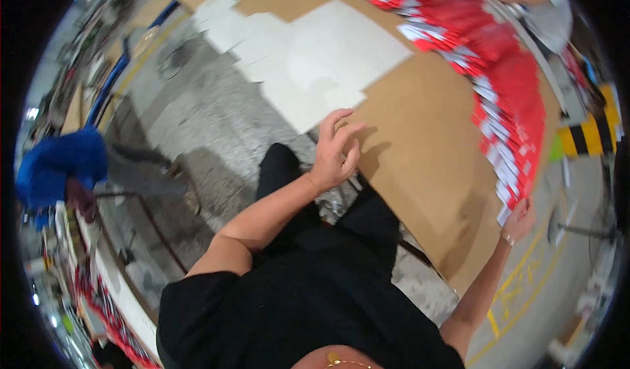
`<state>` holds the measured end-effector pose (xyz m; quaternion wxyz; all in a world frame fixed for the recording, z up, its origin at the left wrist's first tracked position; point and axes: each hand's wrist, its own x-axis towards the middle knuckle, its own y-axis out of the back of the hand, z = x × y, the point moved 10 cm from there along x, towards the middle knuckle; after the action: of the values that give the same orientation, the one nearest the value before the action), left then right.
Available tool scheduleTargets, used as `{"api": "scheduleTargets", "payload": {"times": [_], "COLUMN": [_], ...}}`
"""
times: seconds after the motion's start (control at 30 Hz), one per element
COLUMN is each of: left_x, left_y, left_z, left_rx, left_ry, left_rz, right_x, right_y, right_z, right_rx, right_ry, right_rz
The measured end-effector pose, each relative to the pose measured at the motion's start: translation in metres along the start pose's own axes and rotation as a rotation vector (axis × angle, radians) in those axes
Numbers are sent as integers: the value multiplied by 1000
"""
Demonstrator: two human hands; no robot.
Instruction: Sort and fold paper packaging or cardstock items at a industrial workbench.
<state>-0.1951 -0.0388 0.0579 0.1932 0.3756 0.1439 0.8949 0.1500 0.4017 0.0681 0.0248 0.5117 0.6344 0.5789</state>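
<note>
My left hand (pixel 336 151) is raised over the near edge of the brown tabletop (pixel 420 120), fingers apart and holding nothing. White paper sheets (pixel 328 47) overlap in a stepped layer just beyond it, some reaching past the table's left edge. A long curved row of overlapping red and white paper pieces (pixel 518 113) runs along the right side of the table. At its near end my right hand (pixel 520 221) has its fingers closed on a red and white paper piece (pixel 504 214); the fingertips are partly hidden and blurred.
A person (pixel 548 15) in a light top reaches toward the far part of the red row. At left, a person in blue (pixel 62 165) bends over another work surface holding red items. A yellow and black striped barrier (pixel 589 135) stands at right. Grey concrete floor (pixel 203 100) surrounds the table.
</note>
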Motion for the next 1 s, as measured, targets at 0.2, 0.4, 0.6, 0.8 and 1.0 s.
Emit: {"api": "scheduleTargets", "payload": {"times": [0.2, 0.4, 0.6, 0.8, 1.0], "left_x": [-81, -88, -64, -59, -52], "left_y": [90, 74, 43, 36, 42], "left_z": [-134, -170, -171, -192, -183], "left_rx": [-177, -675, -1134, -932, -870], "left_ry": [663, 1058, 1108, 1091, 1059], "left_rz": [495, 500, 309, 310, 376], "right_x": [-103, -115, -110, -73, 32], "right_y": [-105, -198, -234, -227, -114], "right_z": [-376, -526, -549, -561, -564], "right_rx": [371, 269, 60, 52, 327], "right_ry": [715, 987, 1149, 910, 846], "right_rz": [-494, -642, -852, -850, -73]}}
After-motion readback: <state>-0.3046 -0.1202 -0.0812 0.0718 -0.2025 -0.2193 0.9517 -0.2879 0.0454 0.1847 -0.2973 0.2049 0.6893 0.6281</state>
